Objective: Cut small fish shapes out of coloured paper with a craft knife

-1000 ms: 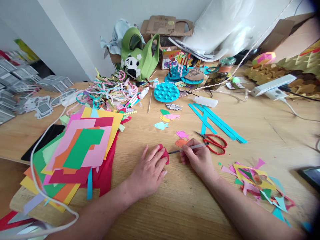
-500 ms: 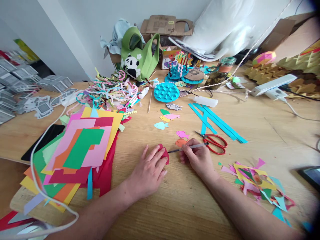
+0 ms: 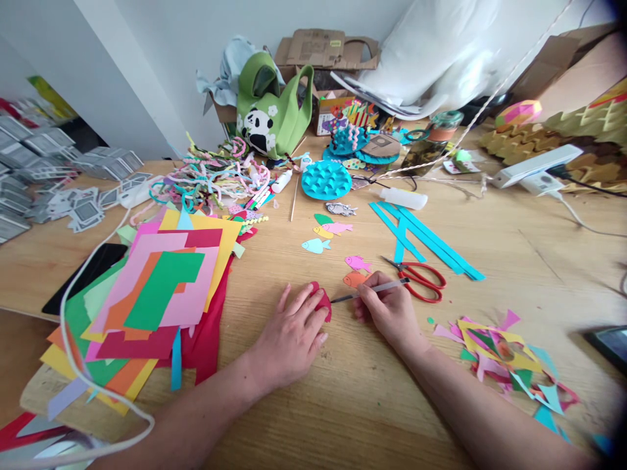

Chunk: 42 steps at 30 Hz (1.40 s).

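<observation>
My left hand [image 3: 292,333] lies spread on the wooden table [image 3: 372,398], its fingers pressing a small red paper cutout [image 3: 323,303] that they partly cover. In a pinch, my right hand [image 3: 389,307] grips a pen [image 3: 385,286] with a clear barrel; the dark tip is at the cutout's right edge. Just beyond that hand is an orange paper fish [image 3: 351,279], with a magenta paper fish [image 3: 358,263] behind it. Farther back sit a light blue paper fish [image 3: 315,245] and a pink paper fish [image 3: 337,228]. Red-handled scissors [image 3: 422,281] rest right of the pen.
A stack of coloured paper [image 3: 191,307] is on the left, crossed by a white cable [image 3: 63,313]. Paper scraps [image 3: 509,352] lie right, blue strips [image 3: 431,241] behind the scissors. At the back are pipe cleaners [image 3: 210,173], a green panda bag [image 3: 289,124] and a bottle [image 3: 403,198].
The pen tip has shifted very slightly to the right along the red cutout's edge. My left hand stays in place.
</observation>
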{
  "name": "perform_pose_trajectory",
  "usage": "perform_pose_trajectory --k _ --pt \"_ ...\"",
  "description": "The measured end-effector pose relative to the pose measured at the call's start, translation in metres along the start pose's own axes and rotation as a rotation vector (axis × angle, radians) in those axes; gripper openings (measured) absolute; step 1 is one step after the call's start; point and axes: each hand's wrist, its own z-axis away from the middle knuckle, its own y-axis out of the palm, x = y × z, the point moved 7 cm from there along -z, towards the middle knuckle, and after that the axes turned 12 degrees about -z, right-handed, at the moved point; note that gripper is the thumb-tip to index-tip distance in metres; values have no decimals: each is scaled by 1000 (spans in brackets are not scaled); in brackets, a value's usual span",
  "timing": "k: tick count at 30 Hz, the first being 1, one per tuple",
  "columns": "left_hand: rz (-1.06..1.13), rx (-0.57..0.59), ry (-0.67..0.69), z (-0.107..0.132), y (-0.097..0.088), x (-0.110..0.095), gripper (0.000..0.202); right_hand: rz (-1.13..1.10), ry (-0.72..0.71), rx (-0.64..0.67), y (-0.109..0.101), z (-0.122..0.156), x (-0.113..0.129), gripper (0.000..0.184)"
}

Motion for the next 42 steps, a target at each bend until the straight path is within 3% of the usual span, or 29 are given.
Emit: perform_pose_trajectory --k 42 --pt "0 10 10 1 1 0 35 -38 -28 -8 -3 3 2 26"
